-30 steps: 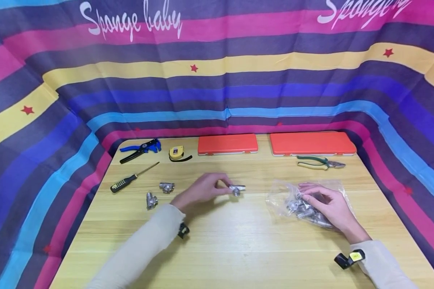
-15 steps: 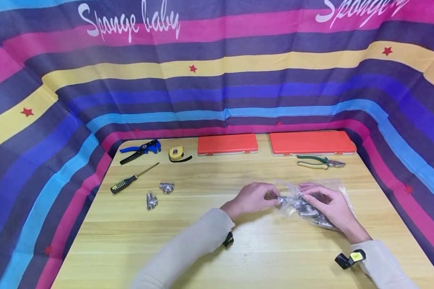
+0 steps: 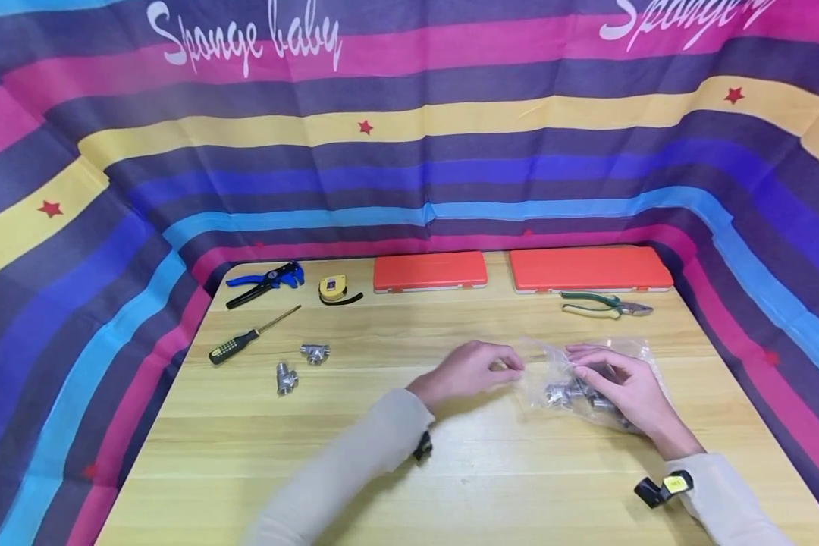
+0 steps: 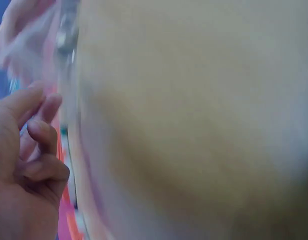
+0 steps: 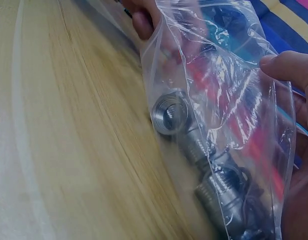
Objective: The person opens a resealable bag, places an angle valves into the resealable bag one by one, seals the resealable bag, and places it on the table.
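A clear plastic bag (image 3: 535,383) lies on the table at right, with several metal pipe fittings (image 5: 171,112) inside. My right hand (image 3: 624,383) holds the bag at its upper part, thumb on the near face in the right wrist view. At the bag's left edge, my left hand (image 3: 471,368) pinches the plastic between thumb and forefinger (image 4: 24,102); no fitting shows in it. On the left side of the table are two loose tee fittings, one lying sideways (image 3: 315,353) and the other nearer me (image 3: 286,379).
Behind the loose fittings lie a screwdriver (image 3: 252,336), blue-handled wire strippers (image 3: 265,284) and a yellow tape measure (image 3: 333,288). Two red cases (image 3: 430,271) line the back edge, with green-handled pliers (image 3: 607,305) before the right one. A striped cloth (image 3: 409,174) hangs around the table.
My left hand has carried a tee fitting rightward to the bag's mouth and let it go inside. It now grips the bag's edge. My right hand has stayed on the bag.
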Demonstrator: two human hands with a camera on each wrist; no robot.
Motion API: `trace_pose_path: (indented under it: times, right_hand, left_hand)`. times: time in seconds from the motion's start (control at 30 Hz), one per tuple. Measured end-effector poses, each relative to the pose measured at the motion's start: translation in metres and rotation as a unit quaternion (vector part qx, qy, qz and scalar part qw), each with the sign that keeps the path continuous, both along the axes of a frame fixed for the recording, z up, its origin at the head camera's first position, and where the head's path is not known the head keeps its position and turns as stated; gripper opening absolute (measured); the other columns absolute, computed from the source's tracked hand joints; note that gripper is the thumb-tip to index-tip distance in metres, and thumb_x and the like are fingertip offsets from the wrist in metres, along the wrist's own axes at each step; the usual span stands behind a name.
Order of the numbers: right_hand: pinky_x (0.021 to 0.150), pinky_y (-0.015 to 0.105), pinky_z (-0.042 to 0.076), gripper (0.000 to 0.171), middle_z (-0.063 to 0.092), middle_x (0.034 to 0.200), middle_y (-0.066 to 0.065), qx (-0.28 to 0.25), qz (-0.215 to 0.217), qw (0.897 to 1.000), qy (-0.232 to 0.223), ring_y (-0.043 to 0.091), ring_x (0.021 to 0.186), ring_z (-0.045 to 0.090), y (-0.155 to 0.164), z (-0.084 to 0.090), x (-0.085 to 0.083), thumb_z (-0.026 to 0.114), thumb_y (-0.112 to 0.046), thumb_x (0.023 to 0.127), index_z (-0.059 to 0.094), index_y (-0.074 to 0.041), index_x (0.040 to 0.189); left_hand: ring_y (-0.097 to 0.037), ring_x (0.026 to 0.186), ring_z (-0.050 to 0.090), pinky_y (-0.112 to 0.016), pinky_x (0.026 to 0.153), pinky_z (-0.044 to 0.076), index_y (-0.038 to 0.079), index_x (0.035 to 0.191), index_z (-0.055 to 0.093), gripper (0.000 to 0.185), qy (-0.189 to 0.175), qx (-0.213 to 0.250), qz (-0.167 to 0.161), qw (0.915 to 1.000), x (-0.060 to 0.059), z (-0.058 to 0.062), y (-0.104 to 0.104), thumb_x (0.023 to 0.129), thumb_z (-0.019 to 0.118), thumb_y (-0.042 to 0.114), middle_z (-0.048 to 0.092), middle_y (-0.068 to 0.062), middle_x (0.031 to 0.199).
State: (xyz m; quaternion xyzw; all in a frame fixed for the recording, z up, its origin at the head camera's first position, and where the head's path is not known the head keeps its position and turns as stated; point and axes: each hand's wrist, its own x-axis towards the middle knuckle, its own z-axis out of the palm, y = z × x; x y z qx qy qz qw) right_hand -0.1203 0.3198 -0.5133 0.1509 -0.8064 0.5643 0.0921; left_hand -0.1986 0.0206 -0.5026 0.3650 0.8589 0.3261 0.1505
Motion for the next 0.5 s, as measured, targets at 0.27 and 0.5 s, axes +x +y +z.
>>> trace_pose_path:
  times: [0.27,0.5]
  right_hand:
    - [0.109,0.013,0.050,0.016,0.077,0.133,-0.003,-0.020,0.010,1.000,-0.008,0.003,0.129,0.068,0.000,0.001,0.002,0.070,0.012,0.099,0.077,0.004,0.111]
    - [0.111,0.012,0.048,0.016,0.077,0.133,-0.001,-0.029,0.016,0.999,-0.004,0.004,0.130,0.068,0.001,0.003,0.002,0.069,0.013,0.099,0.077,0.005,0.111]
  left_hand:
    - [-0.013,0.100,0.073,-0.037,0.090,0.062,0.024,0.133,0.074,0.027,-0.086,0.020,0.131,0.9875,-0.027,0.019,-0.138,0.107,0.071,0.034,0.076,0.010,0.127]
    - [-0.021,0.094,0.070,-0.042,0.083,0.060,0.022,0.138,0.072,0.036,-0.037,-0.052,0.206,0.9764,-0.035,0.036,-0.264,0.106,0.073,0.037,0.073,0.000,0.136]
